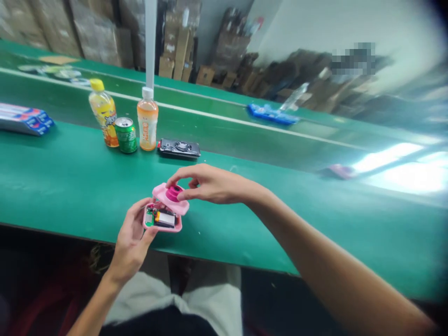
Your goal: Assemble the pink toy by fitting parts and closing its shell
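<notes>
My left hand (132, 233) grips a pink camera body shell (164, 229) by its left side, thumb at the near edge. Inside the shell show a green circuit board (149, 217) and a silver battery (165, 218) with an orange end. Above it, my right hand (201, 184) pinches the dark pink lens ring of a lighter pink camera cover (180, 206) between thumb and fingers. The cover is tilted over the far part of the shell, leaving the inside exposed toward me. Whether wires join the two parts is too small to tell.
Beyond my hands stand a yellow-capped bottle (103, 114), a green can (126, 135) and an orange drink bottle (147, 120). A black phone (179, 148) lies beside them. Blue-and-white boxes (26, 120) sit at left; a blue tray (273, 114) lies farther back on the green surface.
</notes>
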`<state>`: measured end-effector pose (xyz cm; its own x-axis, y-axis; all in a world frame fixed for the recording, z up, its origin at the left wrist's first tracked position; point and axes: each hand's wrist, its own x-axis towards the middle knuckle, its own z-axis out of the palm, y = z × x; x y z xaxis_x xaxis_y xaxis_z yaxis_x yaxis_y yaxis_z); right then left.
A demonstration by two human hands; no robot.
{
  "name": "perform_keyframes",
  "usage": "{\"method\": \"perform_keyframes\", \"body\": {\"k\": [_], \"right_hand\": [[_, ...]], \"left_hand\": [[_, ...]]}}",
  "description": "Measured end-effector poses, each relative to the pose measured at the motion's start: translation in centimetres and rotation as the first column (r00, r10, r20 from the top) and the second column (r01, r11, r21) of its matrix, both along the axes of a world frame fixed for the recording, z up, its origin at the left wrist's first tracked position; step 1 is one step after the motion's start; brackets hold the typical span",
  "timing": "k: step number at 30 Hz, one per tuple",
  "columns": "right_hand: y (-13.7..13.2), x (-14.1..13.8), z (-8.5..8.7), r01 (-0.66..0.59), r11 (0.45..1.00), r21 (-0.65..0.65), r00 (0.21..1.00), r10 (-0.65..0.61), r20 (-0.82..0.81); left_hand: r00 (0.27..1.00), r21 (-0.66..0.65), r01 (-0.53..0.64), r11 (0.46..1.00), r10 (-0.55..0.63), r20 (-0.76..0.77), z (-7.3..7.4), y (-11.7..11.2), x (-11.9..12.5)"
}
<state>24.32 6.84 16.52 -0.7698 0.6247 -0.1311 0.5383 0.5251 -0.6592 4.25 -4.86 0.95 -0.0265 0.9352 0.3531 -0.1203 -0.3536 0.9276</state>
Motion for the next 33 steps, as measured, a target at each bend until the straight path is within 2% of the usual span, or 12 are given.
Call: {"method": "perform_keyframes", "body": {"k": [3, 8, 11, 14, 17, 19, 21, 24, 27, 30, 33], "right_hand": [[-1.1, 1.1, 0.4, -0.066, 0.996, -0.058, 0.987, 0.056, -0.151], [-1.0, 0.5, 1.7, -0.208, 0.971, -0.118, 0.972, 0.192, -0.135], [-0.5, -0.2, 2.0, -0.19, 0.978, -0.086, 0.974, 0.177, -0.14], [-0.6, -0.7, 1.2, -0.073, 0.992, -0.107, 0.989, 0.057, -0.14], [-1.9, -0.6, -0.5, 0.208, 0.978, -0.018, 0.957, -0.207, -0.204], [-3.5, -0.4, -2.0, 0.438, 0.894, 0.093, 0.865, -0.391, -0.315], [-5.2, -0.3, -3.6, 0.577, 0.806, 0.131, 0.779, -0.495, -0.384], [-7.2, -0.4, -5.8, 0.663, 0.744, 0.088, 0.696, -0.568, -0.441], [-7.9, -0.9, -7.2, 0.704, 0.71, -0.002, 0.61, -0.607, -0.509], [-7.8, -1.3, -7.7, 0.714, 0.692, -0.11, 0.545, -0.648, -0.532], [-7.7, -1.5, -7.7, 0.715, 0.682, -0.155, 0.519, -0.666, -0.535]], "left_hand": [[0.99, -0.052, 0.046, 0.998, -0.038, 0.137, 1.3, 0.5, 0.2], [0.995, -0.221, 0.029, 0.975, -0.008, 0.096, 2.6, 1.1, 0.6], [0.992, -0.253, 0.062, 0.965, -0.031, 0.123, 2.7, 1.3, 0.9], [0.978, -0.235, 0.064, 0.97, -0.013, 0.21, 2.4, 1.8, 1.6], [0.941, -0.223, 0.047, 0.974, 0.032, 0.336, 2.3, 2.4, 2.4], [0.913, -0.22, 0.049, 0.974, 0.046, 0.406, 2.4, 2.7, 3.1], [0.894, -0.216, 0.052, 0.975, 0.051, 0.444, 2.6, 3.0, 3.8], [0.872, -0.215, 0.028, 0.976, 0.082, 0.483, 2.7, 3.3, 5.2], [0.84, -0.237, -0.053, 0.97, 0.171, 0.515, 2.9, 3.7, 6.6], [0.802, -0.25, -0.079, 0.965, 0.21, 0.559, 3.2, 3.9, 7.5], [0.813, -0.215, -0.025, 0.976, 0.145, 0.564, 3.6, 4.0, 7.8]]}}
